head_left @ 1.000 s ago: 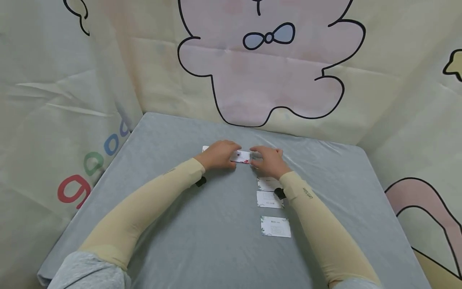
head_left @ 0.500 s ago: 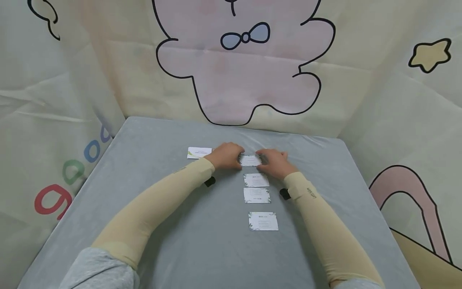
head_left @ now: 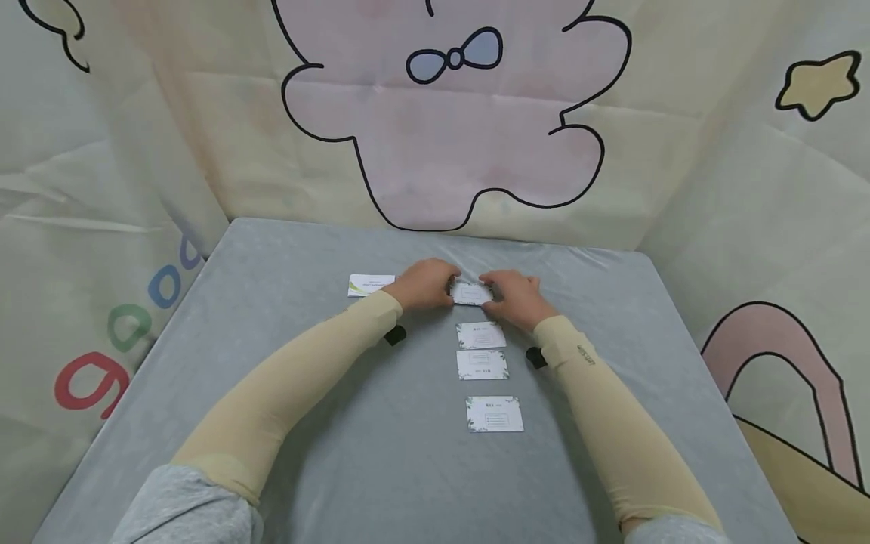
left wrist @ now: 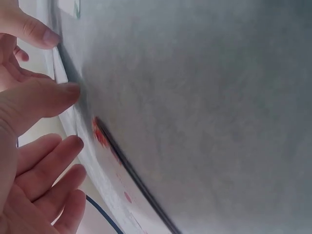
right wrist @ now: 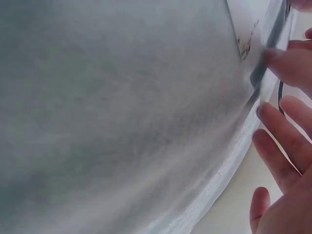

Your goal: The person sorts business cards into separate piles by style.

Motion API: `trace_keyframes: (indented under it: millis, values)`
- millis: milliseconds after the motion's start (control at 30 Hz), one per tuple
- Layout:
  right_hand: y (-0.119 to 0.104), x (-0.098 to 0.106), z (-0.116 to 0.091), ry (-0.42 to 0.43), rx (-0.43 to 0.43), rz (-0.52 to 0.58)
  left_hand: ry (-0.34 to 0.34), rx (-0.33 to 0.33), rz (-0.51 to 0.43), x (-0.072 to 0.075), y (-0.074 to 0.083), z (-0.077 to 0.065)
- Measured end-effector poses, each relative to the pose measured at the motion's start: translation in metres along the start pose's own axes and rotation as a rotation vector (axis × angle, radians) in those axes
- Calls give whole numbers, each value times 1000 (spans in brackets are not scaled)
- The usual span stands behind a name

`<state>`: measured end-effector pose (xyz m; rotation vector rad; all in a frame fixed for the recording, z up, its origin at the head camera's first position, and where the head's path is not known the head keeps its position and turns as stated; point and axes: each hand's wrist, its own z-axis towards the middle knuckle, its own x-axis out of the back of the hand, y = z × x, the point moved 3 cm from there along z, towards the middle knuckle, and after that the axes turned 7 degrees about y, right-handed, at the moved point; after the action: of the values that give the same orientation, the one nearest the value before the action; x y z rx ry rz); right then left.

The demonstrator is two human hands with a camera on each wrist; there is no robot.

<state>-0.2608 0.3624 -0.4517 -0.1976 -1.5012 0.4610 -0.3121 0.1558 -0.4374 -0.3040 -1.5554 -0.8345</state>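
At the far end of a column of leaf-edged white cards, a white card [head_left: 471, 294] lies between my two hands. My left hand [head_left: 423, 284] is at its left end, with thumb at the near edge and fingers at the far edge. On the opposite end, my right hand [head_left: 518, 297] holds it in the same way. Whether the card is single or the top of a pile, I cannot tell. In the left wrist view, a red-flowered card pile [left wrist: 129, 187] lies under my left hand; the head view hides it behind that hand.
Nearer along the column lie a leaf-edged card [head_left: 481, 335], a second card [head_left: 482, 365] and a third card [head_left: 495, 414]. A white card with a green corner [head_left: 369, 284] lies left of my left hand. Grey cloth covers the table [head_left: 326, 453]; printed curtains [head_left: 204, 136] stand around it.
Both hands have shifted right from the red-flowered card to the white leaf-edged card. The green-cornered card at left has come into sight. The head view has turned a little right.
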Motion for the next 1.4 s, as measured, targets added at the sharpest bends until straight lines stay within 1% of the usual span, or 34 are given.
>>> trace_keyframes:
  millis: [133,333,500,667,767,867,967,1067,1133,1233,1400]
  values:
    - [-2,2,2,19,0,-2,31,-6,0,4,-1,2]
    - [-2,2,0,4,-11,-12,19,-17,9,2,-3,5]
    - [-2,3,-1,10,-25,-14,21,-24,11,-1,-2,6]
    - [0,2,-5,15,-22,8,17,-15,13,-4,-2,3]
    - [3,3,-11,24,-9,22,35,-38,12,-3,3,-3]
    - [4,8,-23,39,18,25,48,-92,-13,2,13,-13]
    - [3,16,-41,34,60,12,11,-141,-48,3,27,-27]
    - [1,21,-61,17,97,-8,-31,-174,-48,-4,40,-40]
    - [0,22,-73,9,115,-22,-34,-189,-36,-12,46,-46]
    - [-2,16,-86,7,133,-52,-25,-194,1,-22,52,-52]
    - [-3,6,-93,2,133,-33,-11,-134,52,-28,56,-58]
